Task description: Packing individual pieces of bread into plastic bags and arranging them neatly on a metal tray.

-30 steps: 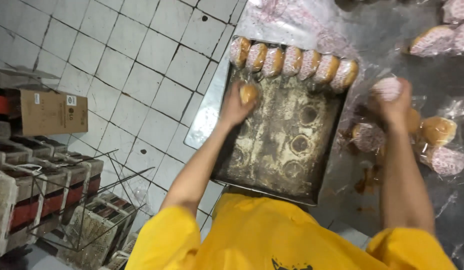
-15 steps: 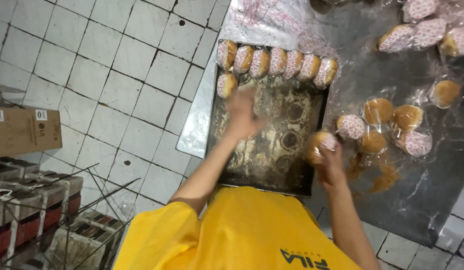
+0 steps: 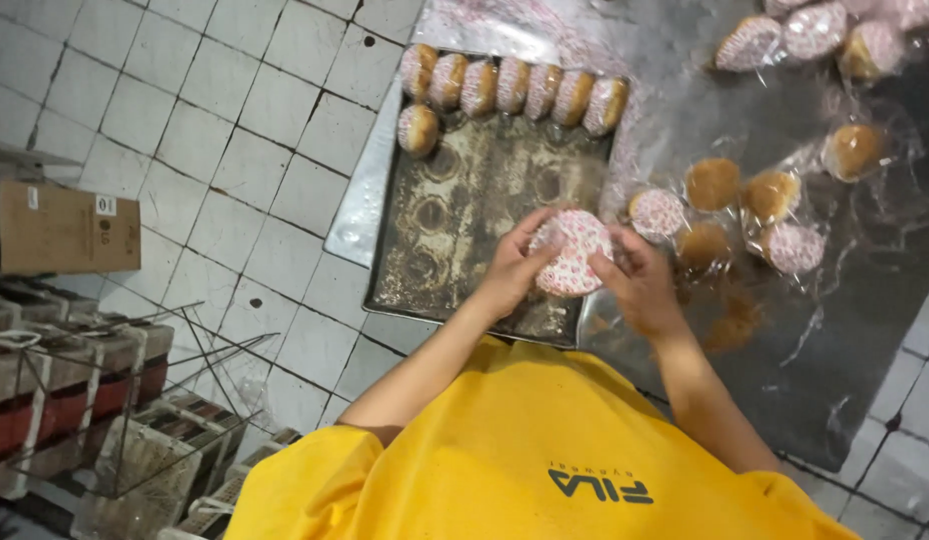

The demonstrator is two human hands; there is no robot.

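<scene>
The wrapped bun point(image 3: 573, 252) (pink-dotted film) now sits clasped between both hands' fingers point(image 3: 530, 243), which were apart before.

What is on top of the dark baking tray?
On the tray: a row of six wrapped buns along the far edge and one more below. Both hands with a bun cover its near right part.

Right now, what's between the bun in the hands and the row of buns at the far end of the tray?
In the head view, only bare, crusty tray lies between the held wrapped bun and the row of buns.
</scene>
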